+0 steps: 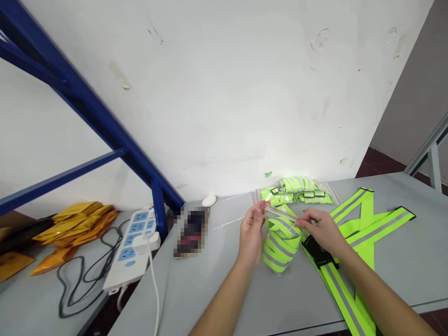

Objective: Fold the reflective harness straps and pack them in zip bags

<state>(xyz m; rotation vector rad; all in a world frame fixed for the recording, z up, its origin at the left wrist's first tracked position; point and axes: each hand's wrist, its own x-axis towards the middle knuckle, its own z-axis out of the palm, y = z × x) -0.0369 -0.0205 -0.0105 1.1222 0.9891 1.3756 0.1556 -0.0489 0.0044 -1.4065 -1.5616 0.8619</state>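
Note:
A clear zip bag with a rolled neon-yellow reflective strap inside is between my two hands. My left hand pinches the bag's top edge at its left corner. At the right end of the red-lined seal, the fingertips of my right hand are closed on the bag. Under and beside my right forearm lies a loose reflective vest harness with a black buckle. Against the wall, several packed bags of reflective straps are piled up.
A blurred-out phone-like object and a white oval item lie left on the grey table. Farther left are a power strip with cables, yellow packets and a blue metal frame.

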